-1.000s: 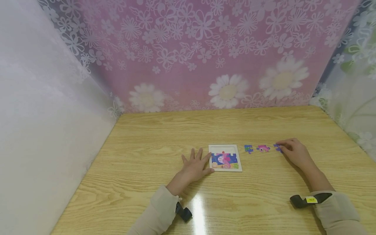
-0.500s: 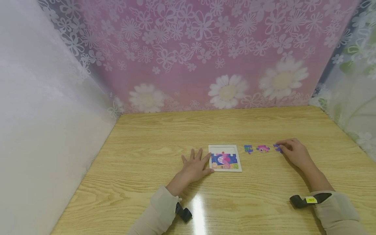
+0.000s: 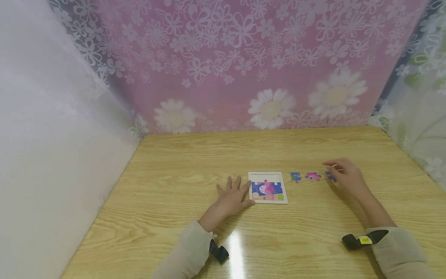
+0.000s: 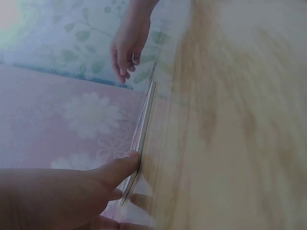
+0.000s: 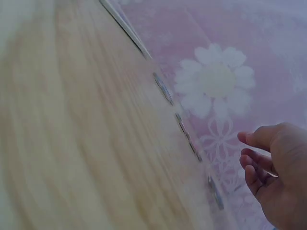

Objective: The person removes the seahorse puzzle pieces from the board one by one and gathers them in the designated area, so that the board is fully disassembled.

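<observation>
A square white puzzle tray (image 3: 258,178) lies on the table, its lower part filled with joined pieces of a pink seahorse picture and its top strip bare. My left hand (image 3: 230,199) is spread flat at the tray's left side, thumb and fingertip touching its edge; in the left wrist view the thumb (image 4: 120,170) rests against the rim. To the right lie a blue-green puzzle piece (image 3: 295,177), a pink puzzle piece (image 3: 312,176) with an eye, and a blue puzzle piece (image 3: 328,174). Over the blue one hovers my right hand (image 3: 350,178), fingers loosely bent, holding nothing.
The wood-grain table (image 3: 188,162) ends at a pink flowered curtain (image 3: 223,77) behind. A pale wall (image 3: 62,128) borders the left, and a floral sheet (image 3: 425,116) hangs on the right. Black wrist cameras sit at both cuffs.
My right hand has let go of the blue puzzle piece and risen slightly above it, fingers parting. The left hand and the tray stay in place.
</observation>
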